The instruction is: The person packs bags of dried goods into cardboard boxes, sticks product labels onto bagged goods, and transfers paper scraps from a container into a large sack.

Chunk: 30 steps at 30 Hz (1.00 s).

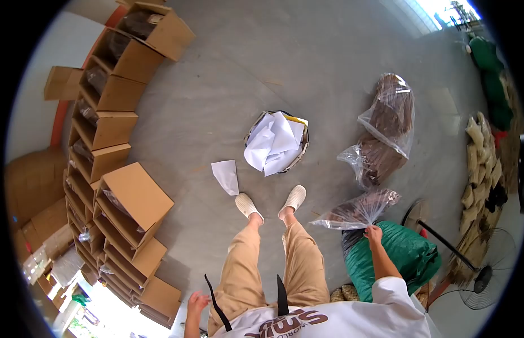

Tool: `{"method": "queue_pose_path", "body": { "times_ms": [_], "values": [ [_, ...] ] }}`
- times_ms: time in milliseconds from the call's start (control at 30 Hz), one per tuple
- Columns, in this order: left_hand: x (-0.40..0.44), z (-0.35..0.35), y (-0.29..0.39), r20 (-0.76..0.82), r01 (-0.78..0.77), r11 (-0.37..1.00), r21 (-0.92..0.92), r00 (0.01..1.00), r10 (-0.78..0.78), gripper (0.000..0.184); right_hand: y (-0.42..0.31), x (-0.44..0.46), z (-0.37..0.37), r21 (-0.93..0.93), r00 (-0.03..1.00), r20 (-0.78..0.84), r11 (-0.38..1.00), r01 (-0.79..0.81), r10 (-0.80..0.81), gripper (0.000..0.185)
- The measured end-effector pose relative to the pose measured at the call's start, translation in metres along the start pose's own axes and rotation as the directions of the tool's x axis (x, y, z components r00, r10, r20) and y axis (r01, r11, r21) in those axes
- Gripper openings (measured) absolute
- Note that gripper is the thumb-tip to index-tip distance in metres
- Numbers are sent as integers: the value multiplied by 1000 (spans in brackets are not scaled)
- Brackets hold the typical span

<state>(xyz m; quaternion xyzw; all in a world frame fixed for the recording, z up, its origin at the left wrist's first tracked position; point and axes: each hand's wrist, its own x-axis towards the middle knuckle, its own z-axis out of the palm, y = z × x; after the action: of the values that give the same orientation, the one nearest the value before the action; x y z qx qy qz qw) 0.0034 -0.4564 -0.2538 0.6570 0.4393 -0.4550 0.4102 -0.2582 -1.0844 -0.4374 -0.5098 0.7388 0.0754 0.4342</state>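
My right hand [373,232] pinches the gathered neck of a clear plastic bag [357,210] with brown contents that I cannot make out. This bag lies beside a green sack [394,253]. Beyond it, larger clear bags of brown material [388,118] rest on the floor. My left hand [198,302] hangs by my left leg, holding nothing, its fingers loosely apart. In front of my feet stands a round basket [305,147] heaped with white paper sheets [276,141]. One loose white sheet [225,176] lies on the floor near my left shoe.
A long curved row of open cardboard boxes [122,93] runs along the left, several with plastic inside. At the right are a standing fan [483,276], a pile of pale sacks [476,163] and a dark green bundle [490,79]. Grey floor [217,73] stretches ahead.
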Motion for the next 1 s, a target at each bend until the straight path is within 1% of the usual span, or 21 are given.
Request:
{"method": "queue_pose_path", "body": {
  "times_ms": [100, 133, 200, 233, 300, 367, 433, 467, 500, 533, 600, 633, 667, 700, 733, 800, 833, 900, 933, 967, 1000],
  "values": [
    [12, -2, 19, -5, -138, 990, 2, 990, 138, 36, -8, -46, -39, -6, 997, -72, 1000, 12, -12, 15],
    [17, -1, 28, -9, -177, 984, 22, 984, 178, 36, -14, -68, -43, 39, 997, -77, 999, 32, -28, 15],
    [29, 1, 51, 34, -272, 962, -20, 962, 273, 36, -24, -107, -42, 82, 998, 8, 994, 67, -68, 14],
    [22, 8, 72, 72, -327, 945, 11, 943, 325, 36, -33, -130, -35, 110, 992, 51, 988, 110, -117, 15],
    [16, 25, 106, 145, -443, 891, 96, 892, 428, 34, -49, -168, -12, 271, 972, 137, 951, 147, -189, 17],
    [23, 43, 123, 245, -581, 792, 189, 808, 535, 33, -72, -209, 15, 321, 942, 172, 921, 222, -288, 18],
    [32, 80, 127, 390, -731, 626, 271, 678, 622, 38, -84, -234, 36, 393, 905, 266, 895, 212, -332, 19],
    [3, 111, 143, 467, -762, 576, 294, 641, 609, 47, -89, -251, 49, 422, 912, 248, 884, 203, -328, 19],
    [-2, 140, 140, 529, -889, 344, 301, 456, 716, 60, -95, -266, 56, 346, 868, 300, 893, 288, -396, 22],
    [-10, 163, 142, 611, -943, 145, 300, 307, 730, 72, -95, -279, 69, 345, 844, 344, 892, 293, -411, 23],
    [-29, 207, 136, 616, -888, -209, 409, 100, 782, 61, -104, -303, 94, 342, 803, 408, 888, 307, -435, 25],
    [-20, 218, 130, 598, -882, -203, 426, 107, 794, 61, -115, -322, 103, 367, 748, 441, 860, 354, -496, 25],
    [-3, 227, 121, 590, -805, -318, 501, 49, 806, 48, -123, -342, 110, 395, 691, 470, 831, 392, -550, 26],
    [6, 224, 115, 588, -706, -420, 570, -6, 809, 37, -131, -366, 115, 394, 678, 489, 832, 390, -549, 26],
    [1, 210, 120, 567, -693, -407, 595, 2, 824, 37, -140, -388, 120, 418, 625, 529, 817, 397, -574, 25],
    [-29, 170, 138, 571, -804, -222, 552, 170, 803, 22, -149, -410, 124, 458, 501, 579, 765, 452, -643, 22],
    [-46, 148, 137, 530, -778, -208, 593, 181, 829, 22, -149, -422, 122, 472, 452, 611, 758, 450, -650, 22],
    [-81, 101, 135, 489, -781, -358, 512, -77, 869, 14, -157, -457, 116, 487, 248, 682, 680, 548, -688, 23],
    [-100, 81, 129, 465, -760, -348, 550, -67, 883, 18, -169, -481, 108, 474, 145, 711, 621, 625, -688, 22],
    [-121, 63, 120, 417, -731, -331, 597, -70, 906, 18, -175, -503, 102, 500, 74, 725, 598, 627, -685, 22],
    [-144, 48, 108, 333, -743, -331, 582, -153, 930, 19, -177, -523, 94, 536, 30, 720, 583, 611, -693, 21]
  ]
}}
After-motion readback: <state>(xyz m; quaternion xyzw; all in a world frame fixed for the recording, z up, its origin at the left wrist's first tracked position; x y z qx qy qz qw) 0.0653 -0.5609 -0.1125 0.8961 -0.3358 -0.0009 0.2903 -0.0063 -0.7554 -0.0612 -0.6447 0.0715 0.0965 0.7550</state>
